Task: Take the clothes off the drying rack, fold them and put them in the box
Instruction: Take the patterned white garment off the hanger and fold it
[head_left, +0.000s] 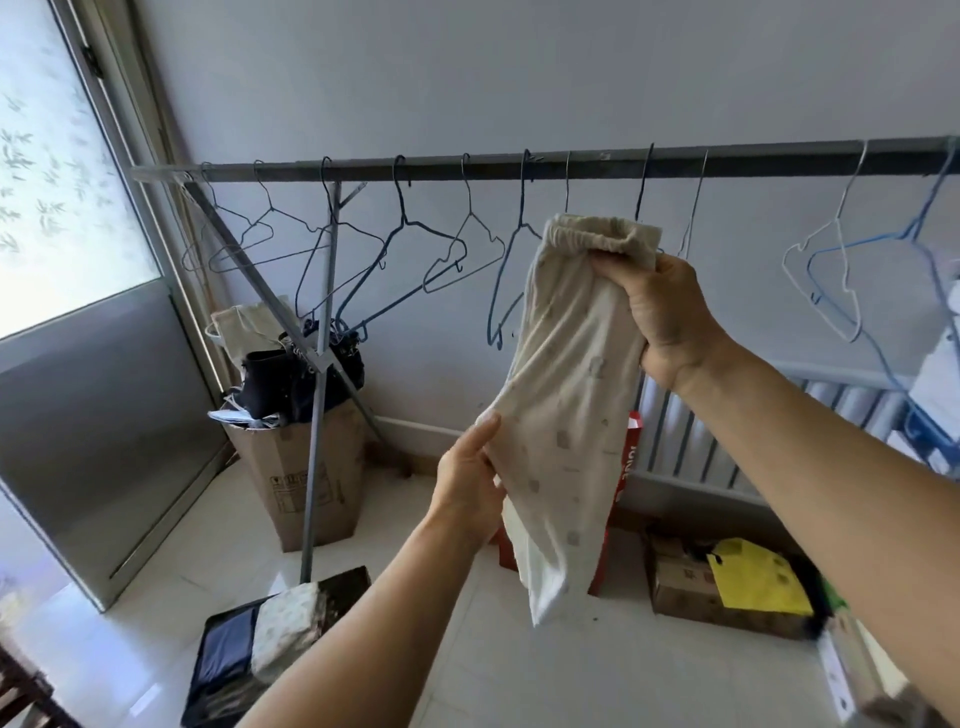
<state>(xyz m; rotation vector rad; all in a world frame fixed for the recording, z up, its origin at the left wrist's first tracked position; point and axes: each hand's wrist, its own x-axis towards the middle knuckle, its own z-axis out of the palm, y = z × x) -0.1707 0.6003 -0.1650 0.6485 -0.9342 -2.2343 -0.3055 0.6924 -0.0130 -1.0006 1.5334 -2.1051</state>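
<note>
From my head camera, my right hand (670, 319) grips the gathered waistband of a cream patterned pair of trousers (566, 410), holding it up just below the drying rack's bar (519, 165). My left hand (470, 486) pinches the cloth's left edge lower down, thumb on the front. The legs hang down between my arms, clear of the floor. Bare wire hangers (457, 244) dangle along the bar. Down on the floor at lower left sits the dark box (228, 660), with a folded pale patterned garment (288, 623) and a folded dark one (223, 654) lying in it.
</note>
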